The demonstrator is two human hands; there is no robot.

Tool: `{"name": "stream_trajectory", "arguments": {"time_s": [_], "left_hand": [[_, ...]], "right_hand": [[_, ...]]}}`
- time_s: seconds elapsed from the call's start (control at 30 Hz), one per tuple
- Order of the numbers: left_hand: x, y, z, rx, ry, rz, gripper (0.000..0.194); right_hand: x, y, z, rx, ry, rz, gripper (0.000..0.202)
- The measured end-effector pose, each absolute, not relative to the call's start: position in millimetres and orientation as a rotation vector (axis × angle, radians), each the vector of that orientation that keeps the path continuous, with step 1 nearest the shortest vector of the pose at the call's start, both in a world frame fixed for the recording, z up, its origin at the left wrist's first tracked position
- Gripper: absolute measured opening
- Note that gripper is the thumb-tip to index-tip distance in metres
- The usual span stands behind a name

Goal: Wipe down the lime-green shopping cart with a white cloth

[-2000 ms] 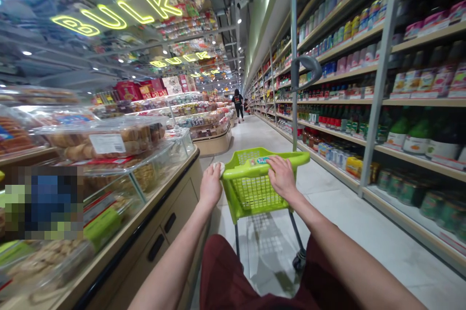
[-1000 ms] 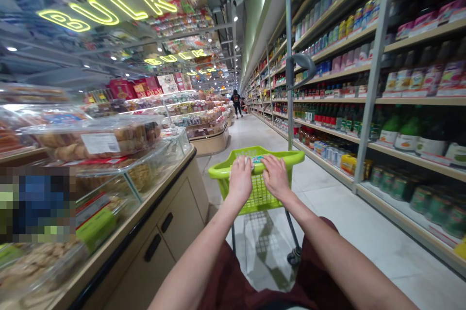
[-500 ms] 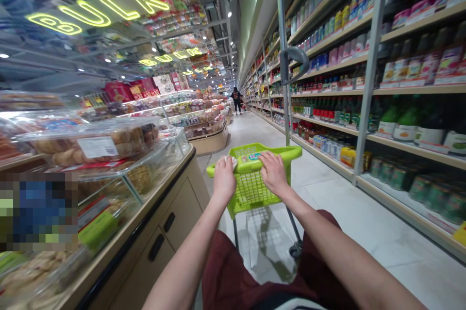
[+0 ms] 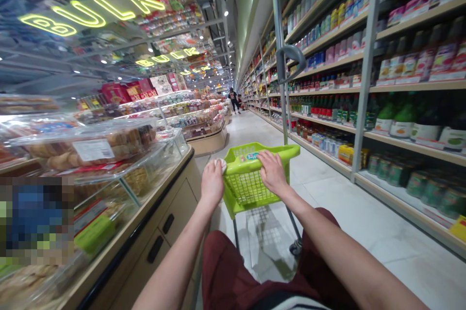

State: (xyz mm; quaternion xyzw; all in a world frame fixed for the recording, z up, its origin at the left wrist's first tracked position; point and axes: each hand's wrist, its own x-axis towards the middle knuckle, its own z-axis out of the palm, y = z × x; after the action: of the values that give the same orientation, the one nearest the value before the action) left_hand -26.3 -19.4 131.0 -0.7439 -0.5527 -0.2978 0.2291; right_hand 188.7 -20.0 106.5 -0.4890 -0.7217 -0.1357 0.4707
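In the aisle (image 4: 243, 128), the green cart (image 4: 247, 192) points ahead, its handle (image 4: 242, 168) crosswise.

The person wears loose, plain bottoms (image 4: 227, 266) in dark maroon, softly creased at the lap; whether they are trousers or shorts cannot be told. A strip of what looks like a top (image 4: 293, 302) shows at the waist, black with a curved whitish band. The left forearm (image 4: 176, 254), right forearm (image 4: 342, 247), left hand (image 4: 213, 184) and right hand (image 4: 272, 174) are bare.
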Motion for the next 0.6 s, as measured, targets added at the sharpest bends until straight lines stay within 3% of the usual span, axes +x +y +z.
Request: {"name": "stream_trajectory", "arguments": {"time_s": [0.37, 0.6], "left_hand": [[54, -27, 136, -2.229, -1.329, -0.871, 0.039], [9, -24, 134, -2.167, -1.439, -0.870, 0.041]], "right_hand": [[188, -19, 105, -1.210, -1.771, -0.330, 0.047], [192, -21, 106, -1.194, -1.767, -0.333, 0.047]]}}
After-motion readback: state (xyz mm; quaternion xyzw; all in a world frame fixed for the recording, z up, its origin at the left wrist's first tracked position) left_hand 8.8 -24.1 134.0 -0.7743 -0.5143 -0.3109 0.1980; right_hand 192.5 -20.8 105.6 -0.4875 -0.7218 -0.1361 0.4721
